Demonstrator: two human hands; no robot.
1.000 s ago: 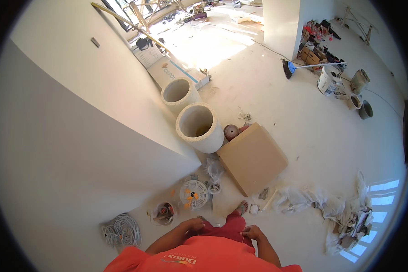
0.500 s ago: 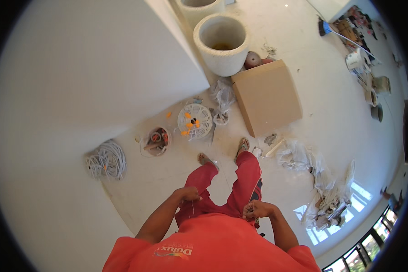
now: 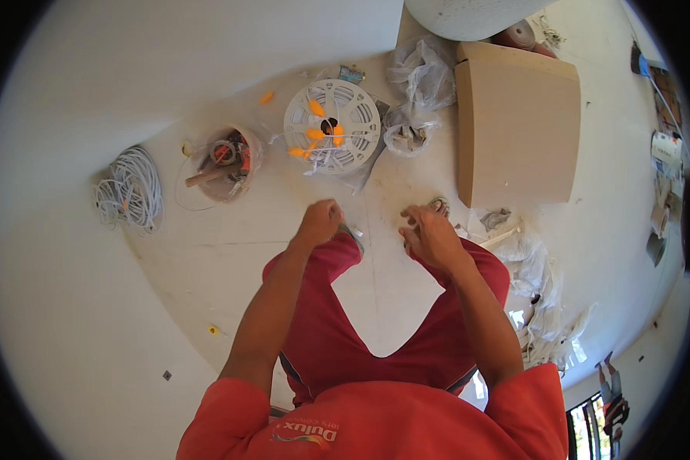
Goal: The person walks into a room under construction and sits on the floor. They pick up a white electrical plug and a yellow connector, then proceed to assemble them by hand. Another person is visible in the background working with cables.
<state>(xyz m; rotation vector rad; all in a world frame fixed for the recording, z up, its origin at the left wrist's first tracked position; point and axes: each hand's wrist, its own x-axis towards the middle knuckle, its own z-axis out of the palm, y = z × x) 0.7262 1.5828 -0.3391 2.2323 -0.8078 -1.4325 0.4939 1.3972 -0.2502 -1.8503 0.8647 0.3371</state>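
Observation:
My left hand is closed above my left knee, its fingers curled; whatever they hold, if anything, is hidden. Over the other knee, my right hand has its fingers loosely bent and apart, with nothing visible in them. Beyond both hands, a white cable reel lies flat on the floor with several orange connector-like pieces and short white wires on top. Left of the reel stands a clear tub of tools, one with a wooden handle. A grey cable coil lies farther left, by the wall.
A large cardboard box stands at the right, near a pale planter and a reddish roll. Clear plastic bags lie between reel and box. Crumpled plastic sheeting spreads along my right. A person is far right.
I have bent lower and come nearer the reel. Both hands moved from my waist forward over the knees. The thin strands seen at the hands earlier no longer show.

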